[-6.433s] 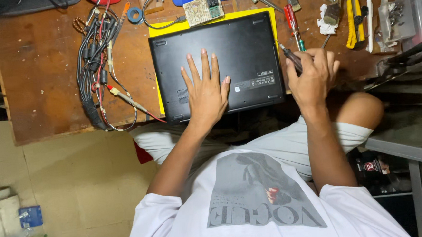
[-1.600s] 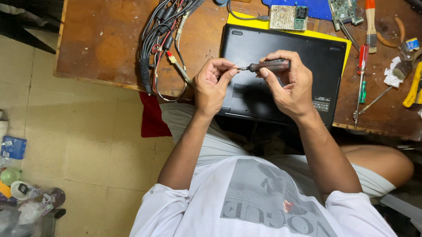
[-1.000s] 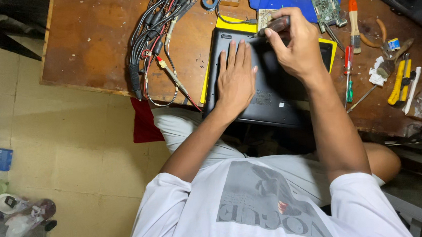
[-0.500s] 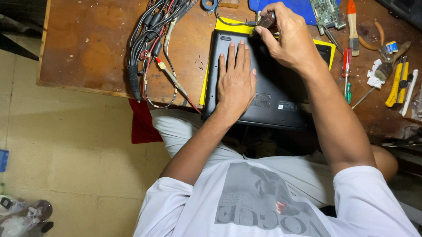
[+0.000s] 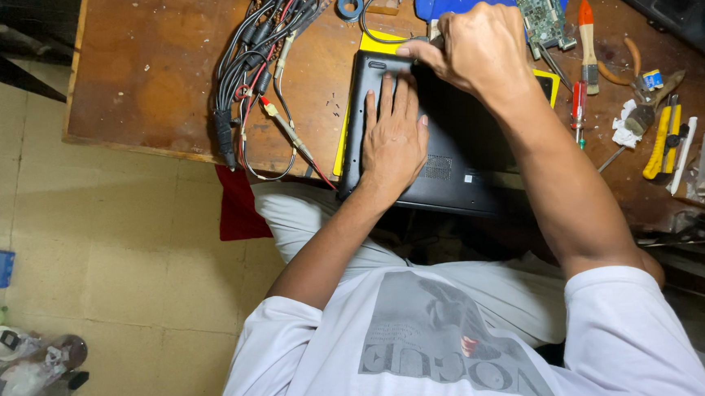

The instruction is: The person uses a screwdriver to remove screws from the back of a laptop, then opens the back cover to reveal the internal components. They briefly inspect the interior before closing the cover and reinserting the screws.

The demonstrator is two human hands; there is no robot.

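Laptop [image 5: 448, 163], base up, lies on a yellow mat [image 5: 375, 42] at the bench's near edge. Left hand [image 5: 393, 134] presses flat, fingers spread. At 12 o'clock, right hand [image 5: 474, 48] is clenched around a tool (mostly hidden, probably a screwdriver). Risk: tip slipping, marring the case. Fastener unseen.

A tangled bundle of black and red cables [image 5: 258, 61] lies on the worn brown wooden bench [image 5: 149, 80]. Farther right sit a green circuit board [image 5: 538, 1], an orange-handled brush [image 5: 588, 41] and yellow-handled pliers [image 5: 661, 148].
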